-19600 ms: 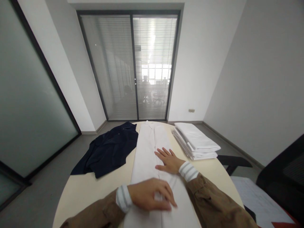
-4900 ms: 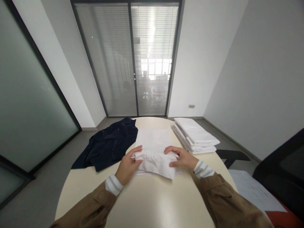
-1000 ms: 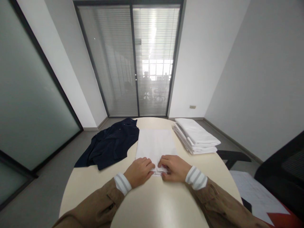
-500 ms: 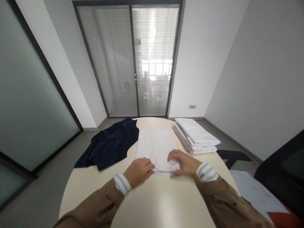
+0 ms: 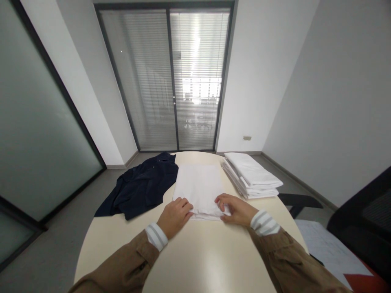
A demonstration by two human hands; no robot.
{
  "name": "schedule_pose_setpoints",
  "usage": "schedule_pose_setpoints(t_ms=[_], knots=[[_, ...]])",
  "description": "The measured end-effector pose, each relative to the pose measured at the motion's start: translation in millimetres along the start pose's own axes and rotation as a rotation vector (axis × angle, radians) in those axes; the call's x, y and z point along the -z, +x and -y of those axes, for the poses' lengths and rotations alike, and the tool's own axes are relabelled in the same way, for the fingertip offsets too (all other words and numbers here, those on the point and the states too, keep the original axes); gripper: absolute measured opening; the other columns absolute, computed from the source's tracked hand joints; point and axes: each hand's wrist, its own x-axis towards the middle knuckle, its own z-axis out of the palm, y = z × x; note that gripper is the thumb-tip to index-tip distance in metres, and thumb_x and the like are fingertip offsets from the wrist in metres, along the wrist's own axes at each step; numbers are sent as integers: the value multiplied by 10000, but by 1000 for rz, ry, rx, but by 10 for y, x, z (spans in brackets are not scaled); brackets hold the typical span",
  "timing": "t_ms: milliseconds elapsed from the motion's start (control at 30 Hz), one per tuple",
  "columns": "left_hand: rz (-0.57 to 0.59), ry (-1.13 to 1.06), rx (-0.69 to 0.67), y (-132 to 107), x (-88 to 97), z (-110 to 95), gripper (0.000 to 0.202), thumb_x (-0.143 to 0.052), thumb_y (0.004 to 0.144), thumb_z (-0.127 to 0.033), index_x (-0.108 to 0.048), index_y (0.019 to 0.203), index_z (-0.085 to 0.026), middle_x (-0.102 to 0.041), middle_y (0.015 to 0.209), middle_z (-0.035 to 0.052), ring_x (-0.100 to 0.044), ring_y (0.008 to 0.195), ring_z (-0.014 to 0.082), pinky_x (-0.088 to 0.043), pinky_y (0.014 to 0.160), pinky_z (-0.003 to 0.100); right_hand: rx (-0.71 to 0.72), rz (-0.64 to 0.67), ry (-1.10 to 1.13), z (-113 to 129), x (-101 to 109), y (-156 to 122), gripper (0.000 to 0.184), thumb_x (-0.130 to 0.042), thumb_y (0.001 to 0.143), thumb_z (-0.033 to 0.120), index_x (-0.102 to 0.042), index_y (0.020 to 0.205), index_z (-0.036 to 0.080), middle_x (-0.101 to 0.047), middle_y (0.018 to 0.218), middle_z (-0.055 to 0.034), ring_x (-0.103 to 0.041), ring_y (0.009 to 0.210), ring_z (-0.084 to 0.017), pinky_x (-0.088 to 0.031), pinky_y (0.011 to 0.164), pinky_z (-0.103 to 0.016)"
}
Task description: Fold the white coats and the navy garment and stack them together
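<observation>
A folded white cloth (image 5: 198,183) lies flat in the middle of the round table. At its near left corner, my left hand (image 5: 175,215) grips the edge with curled fingers on top and the thumb at the near side. My right hand (image 5: 236,208) closes on the near right corner, fingers bent over the fabric and thumb at the near edge. Several layers show along that edge between the hands. Left of the cloth lies a crumpled dark navy garment (image 5: 146,183). On the right rests a stack of folded white cloths (image 5: 253,173).
The cream table (image 5: 210,256) has a rounded edge. Beyond its right side are a black chair (image 5: 363,219) and papers (image 5: 326,240) with something red. A glass partition with blinds (image 5: 195,81) stands behind the table.
The white cloth's near edge has shifted slightly away from me. My left hand has moved a little left and away, and my right hand slightly away; both stay at the corners.
</observation>
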Motion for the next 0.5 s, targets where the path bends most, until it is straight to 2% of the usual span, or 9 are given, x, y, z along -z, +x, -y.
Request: schedule_pose_setpoints(t_ms=[167, 300, 400, 500], knots=[[-6, -8, -8, -3, -8, 24, 130, -543, 992, -266, -653, 973, -199, -656, 986, 44, -594, 933, 214, -487, 821, 346, -35, -5, 40, -46, 3, -15, 190, -701, 672, 127, -533, 735, 190, -628, 1170, -81, -619, 938, -188, -488, 771, -284], [-17, 45, -29, 8, -11, 12, 184, -492, 1013, -251, -647, 935, -189, -660, 934, 46, -597, 897, 215, -486, 788, 347, -58, 13, 108, -19, 20, -11, 191, -662, 622, 100, -499, 677, 183, -616, 1196, -76, -603, 817, -153, -440, 603, -225], [-40, 41, -36, 7, 27, 1, 204, -455, 1024, -258, -633, 960, -185, -653, 925, 51, -592, 889, 216, -485, 782, 353, -84, 12, 127, 15, 28, -9, 182, -619, 603, 85, -474, 658, 181, -617, 1204, -72, -584, 760, -132, -429, 604, -226], [-42, -12, -47, -8, 66, 8, 157, -553, 972, -323, -616, 1041, -197, -641, 1012, 60, -582, 942, 232, -490, 813, 368, -92, 10, 129, 6, 18, -11, 174, -603, 599, 90, -467, 657, 181, -626, 1202, -66, -550, 699, -111, -417, 608, -232]])
